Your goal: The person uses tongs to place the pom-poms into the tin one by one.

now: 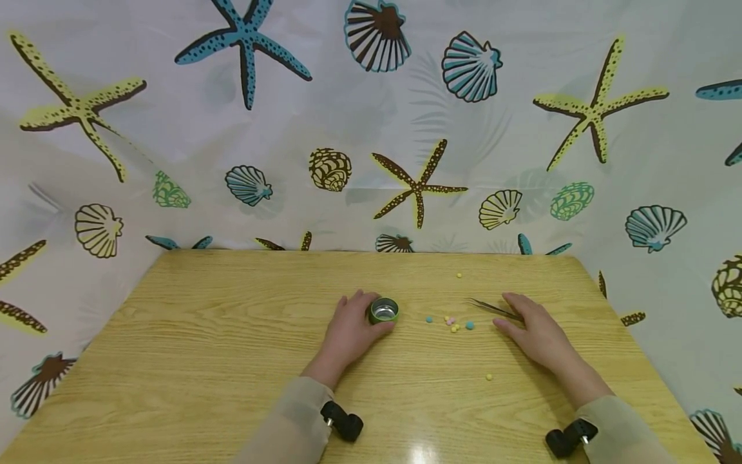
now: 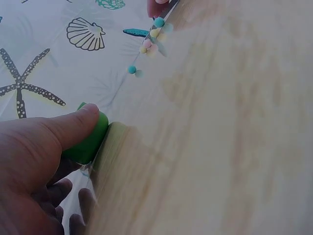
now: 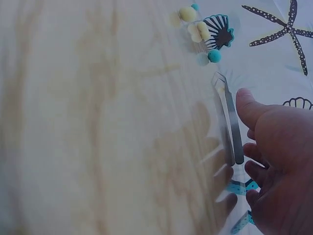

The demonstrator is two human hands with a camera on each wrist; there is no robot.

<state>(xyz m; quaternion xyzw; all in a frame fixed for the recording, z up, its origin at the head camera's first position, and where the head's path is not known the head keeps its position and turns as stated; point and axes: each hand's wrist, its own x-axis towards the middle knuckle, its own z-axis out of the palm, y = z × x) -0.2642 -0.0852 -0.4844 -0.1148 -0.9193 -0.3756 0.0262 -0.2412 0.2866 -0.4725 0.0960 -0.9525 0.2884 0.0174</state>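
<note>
A light sleeve [image 1: 290, 419] reaches in from the near left, with a black wrist mount [image 1: 343, 422] on its inner side. From it the person's left hand [image 1: 350, 328] extends over the wood-grained desk [image 1: 220, 335], thumb and fingers curled around a small green tin [image 1: 384, 311]. The tin stands upright near the middle of the desk, its open top showing a shiny metal inside.

Just right of the tin lies a small blue ball [image 1: 429, 319], then a close group of yellow and pink balls [image 1: 451, 323], with a larger blue ball [image 1: 470, 325] beside them. One yellow ball sits apart on the far side, another on the near side.

Farther right, slim metal tweezers [image 1: 491, 307] with bent tips point left toward the balls. Their blunt end is at the person's right hand [image 1: 539, 332], which is relaxed and open, thumb out; whether a finger touches them is hard to tell.

Behind the desk hangs a white cloth [image 1: 348, 122] printed with starfish and shells.
</note>
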